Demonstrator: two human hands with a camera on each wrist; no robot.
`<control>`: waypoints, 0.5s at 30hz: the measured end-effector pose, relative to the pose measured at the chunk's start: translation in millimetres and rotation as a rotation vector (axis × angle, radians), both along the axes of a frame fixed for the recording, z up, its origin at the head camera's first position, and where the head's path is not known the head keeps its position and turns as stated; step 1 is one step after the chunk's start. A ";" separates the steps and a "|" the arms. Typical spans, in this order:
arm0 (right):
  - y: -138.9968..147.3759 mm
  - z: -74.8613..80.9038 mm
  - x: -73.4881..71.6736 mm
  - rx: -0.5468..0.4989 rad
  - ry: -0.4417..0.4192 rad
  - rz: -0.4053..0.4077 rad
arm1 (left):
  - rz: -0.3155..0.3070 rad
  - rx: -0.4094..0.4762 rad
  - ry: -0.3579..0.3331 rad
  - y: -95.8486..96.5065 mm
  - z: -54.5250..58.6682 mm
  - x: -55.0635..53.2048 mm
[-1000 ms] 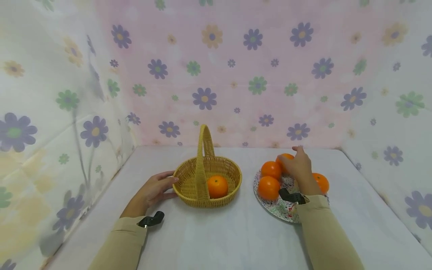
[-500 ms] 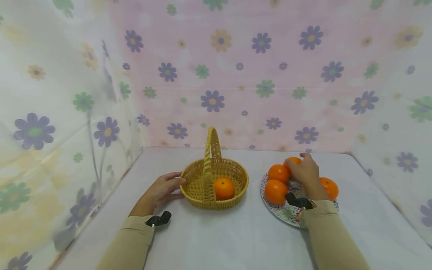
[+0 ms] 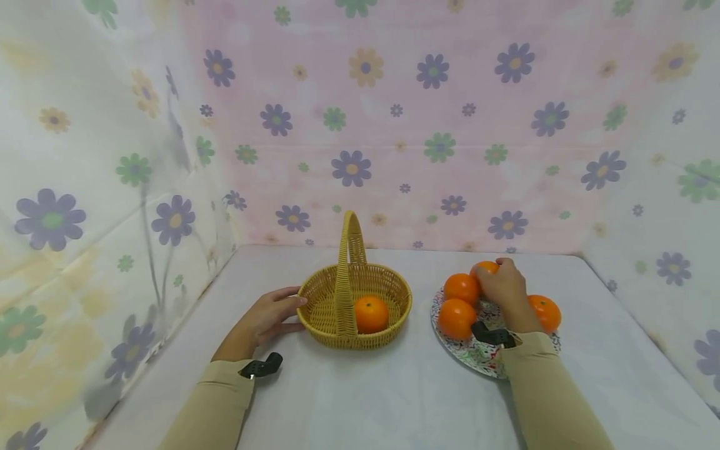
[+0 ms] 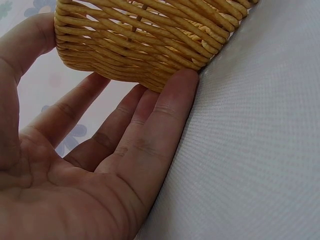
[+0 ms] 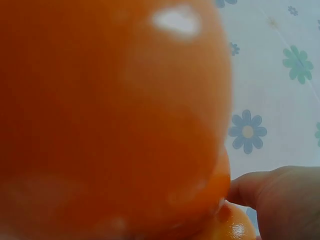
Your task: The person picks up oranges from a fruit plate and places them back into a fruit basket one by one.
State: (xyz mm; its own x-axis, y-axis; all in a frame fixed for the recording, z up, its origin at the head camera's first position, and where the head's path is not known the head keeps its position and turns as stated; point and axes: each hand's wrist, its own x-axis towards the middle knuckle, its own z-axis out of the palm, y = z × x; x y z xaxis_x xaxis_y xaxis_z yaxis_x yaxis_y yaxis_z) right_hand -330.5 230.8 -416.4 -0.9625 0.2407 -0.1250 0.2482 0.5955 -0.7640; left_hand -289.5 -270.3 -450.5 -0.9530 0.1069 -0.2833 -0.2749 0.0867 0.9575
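A yellow woven basket (image 3: 315, 312) with a tall arched handle stands left of centre, one orange (image 3: 371, 314) inside it. My left hand (image 3: 272, 315) holds the basket's left end, its thumb at the rim and its fingertips against the outer wall (image 4: 135, 45). On the right, my right hand (image 3: 506, 287) grips the farthest orange (image 3: 485, 267) on a patterned plate (image 3: 472, 356); its far fingers are hidden. Two oranges sit left of that hand, a near one (image 3: 457, 319) and one behind it (image 3: 461, 289). Another orange (image 3: 544, 314) lies beside the right wrist.
A white cloth (image 3: 360, 400) covers the table. Flower-print sheets hang at the back (image 3: 394, 206) and on both sides. A large blurred orange (image 5: 110, 115) fills most of the right wrist view, close to the camera.
The head view has shifted slightly. My right hand's raised fingers have come down a little at the far orange. My left hand and the basket stay together as before.
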 end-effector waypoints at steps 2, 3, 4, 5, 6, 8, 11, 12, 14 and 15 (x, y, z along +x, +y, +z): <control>-0.8 0.2 0.3 -0.003 -0.008 -0.003 | -0.002 -0.001 0.005 -0.3 0.3 0.4; -1.2 0.5 0.6 -0.003 -0.012 -0.003 | 0.001 -0.002 0.004 -0.4 0.5 0.6; -1.7 0.8 1.0 -0.006 -0.015 -0.004 | 0.002 -0.002 0.010 -0.2 0.5 0.9; -1.6 1.1 1.2 -0.003 -0.015 -0.002 | 0.002 -0.003 0.013 -0.2 0.3 1.0; -1.7 1.3 1.3 -0.004 -0.014 -0.003 | -0.001 -0.004 0.018 -0.5 0.0 0.9; -1.5 1.8 1.7 -0.005 -0.013 -0.005 | -0.004 -0.006 0.024 -1.0 -1.0 0.6; -1.3 2.1 1.8 -0.006 -0.001 -0.009 | -0.010 0.001 0.027 -1.7 -2.8 -0.6; -1.3 1.9 1.5 -0.006 0.004 -0.012 | -0.011 0.002 0.027 -1.7 -3.2 -0.8; -1.2 1.5 1.4 -0.006 0.015 -0.017 | -0.012 0.006 0.027 -1.4 -3.7 -1.2; -1.3 1.3 1.4 -0.008 0.020 -0.020 | -0.011 0.006 0.026 -1.2 -3.7 -1.4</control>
State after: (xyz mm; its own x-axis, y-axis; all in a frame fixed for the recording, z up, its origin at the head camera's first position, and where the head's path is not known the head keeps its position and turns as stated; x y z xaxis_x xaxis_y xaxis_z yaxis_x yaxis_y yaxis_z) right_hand -329.1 229.5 -415.0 -0.9597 0.2594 -0.1082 0.2452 0.5843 -0.7736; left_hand -290.9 -271.5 -454.2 -0.9590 0.1189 -0.2574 -0.2486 0.0841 0.9650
